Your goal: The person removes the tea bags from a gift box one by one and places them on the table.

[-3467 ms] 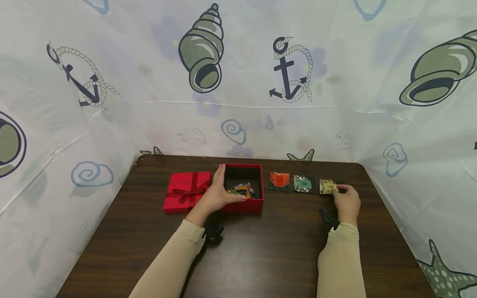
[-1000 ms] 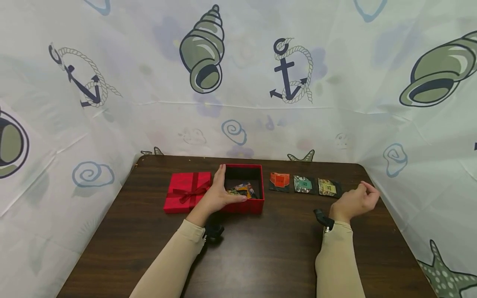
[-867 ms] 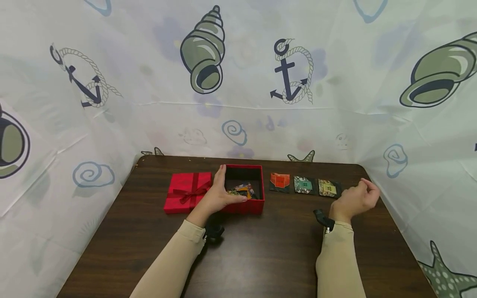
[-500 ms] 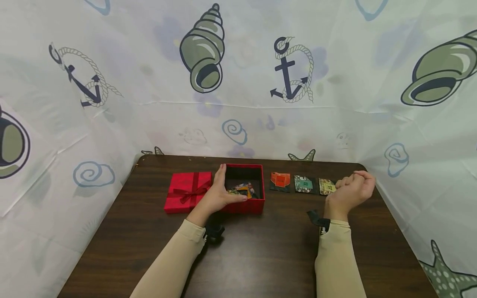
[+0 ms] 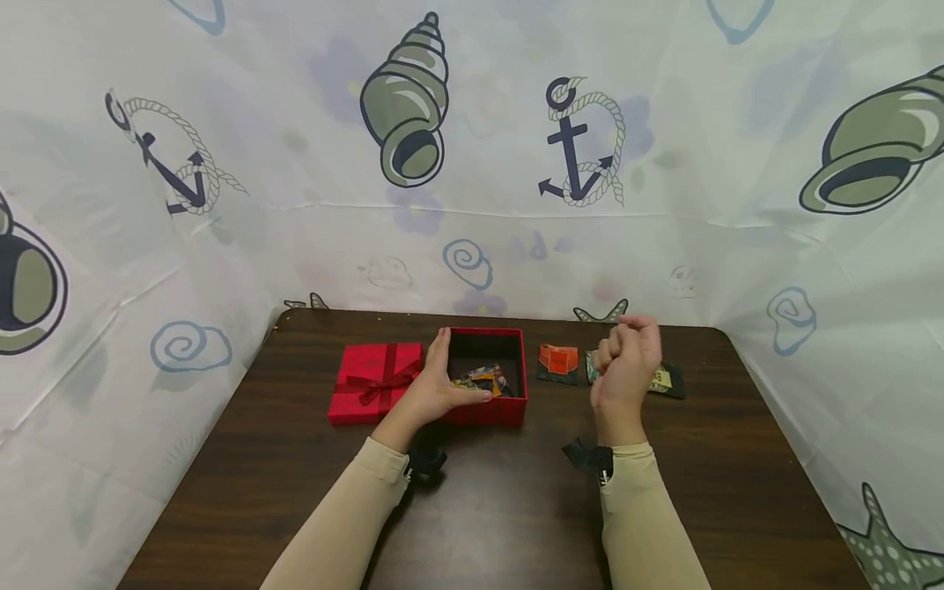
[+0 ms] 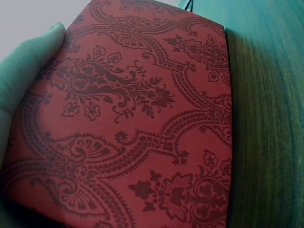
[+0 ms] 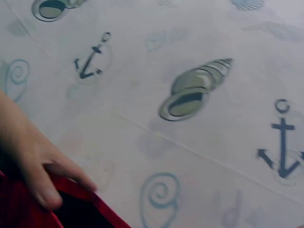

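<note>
- Left hand (image 5: pixel 433 395) clamped on the open-topped red patterned card box (image 5: pixel 483 415); small multicoloured packets (image 5: pixel 483 381) lie inside;
- Right hand (image 5: pixel 625 367) raised between the flat orange-and-black square packet (image 5: pixel 558 362) and the yellow-labelled black packet (image 5: pixel 669 380); fingers bent (whether they pinch anything, I cannot tell);
- Likely step: shifting packets between box and table (image 5: pixel 509 500); next probably calls for a steady box and a careful pinch.

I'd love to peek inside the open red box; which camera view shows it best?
The head view: it shows most of the red box, colourful items inside included. The left wrist view shows only a patterned wall, close up; the right wrist view, just part of its rim.
</note>
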A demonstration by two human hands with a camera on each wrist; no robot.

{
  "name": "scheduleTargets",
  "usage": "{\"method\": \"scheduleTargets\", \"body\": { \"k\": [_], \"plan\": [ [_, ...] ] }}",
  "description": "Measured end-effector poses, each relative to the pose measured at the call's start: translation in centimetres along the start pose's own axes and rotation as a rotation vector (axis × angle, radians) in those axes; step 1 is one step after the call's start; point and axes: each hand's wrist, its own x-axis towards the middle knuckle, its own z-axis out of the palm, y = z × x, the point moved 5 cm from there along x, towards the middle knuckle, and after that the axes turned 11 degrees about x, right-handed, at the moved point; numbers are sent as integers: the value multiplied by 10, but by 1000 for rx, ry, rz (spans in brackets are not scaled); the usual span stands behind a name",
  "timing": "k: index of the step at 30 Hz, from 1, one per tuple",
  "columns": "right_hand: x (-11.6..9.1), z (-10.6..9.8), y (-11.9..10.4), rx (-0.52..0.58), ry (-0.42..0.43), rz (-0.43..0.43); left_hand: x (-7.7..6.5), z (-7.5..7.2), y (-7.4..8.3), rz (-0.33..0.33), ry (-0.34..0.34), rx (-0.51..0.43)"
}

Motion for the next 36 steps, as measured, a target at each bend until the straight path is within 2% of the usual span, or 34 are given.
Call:
{"method": "scheduleTargets", "body": {
  "k": [3, 9, 11, 14, 21, 24, 27, 30, 33, 36],
  "plan": [
    [-9, 16, 26, 33, -112, 221, 0, 0, 0, -6, -1, 4],
    [-19, 43, 76, 190, -259, 641, 1, -1, 2, 3, 2, -6],
    [-20, 49, 92, 216, -301, 753, 2, -2, 2, 12, 7, -11],
    [-20, 53, 111, 181, -344, 861, 2, -1, 1, 16, 9, -21],
    [-17, 41, 137, -47, -295, 942, 0, 0, 2, 17, -2, -38],
    [-14, 38, 143, -126, -286, 1006, 0, 0, 3, 24, -4, -38],
    [-10, 38, 148, -277, -303, 1084, -1, -1, 5, 30, 5, -40],
    [-8, 39, 151, -518, -385, 1173, -3, -1, 7, 26, 1, -40],
    [-7, 44, 152, -761, -554, 1249, -3, -1, 5, 17, -8, -24],
    [-1, 49, 153, -891, -692, 1299, -2, -2, 3, 21, -3, -12]
  ]
}}
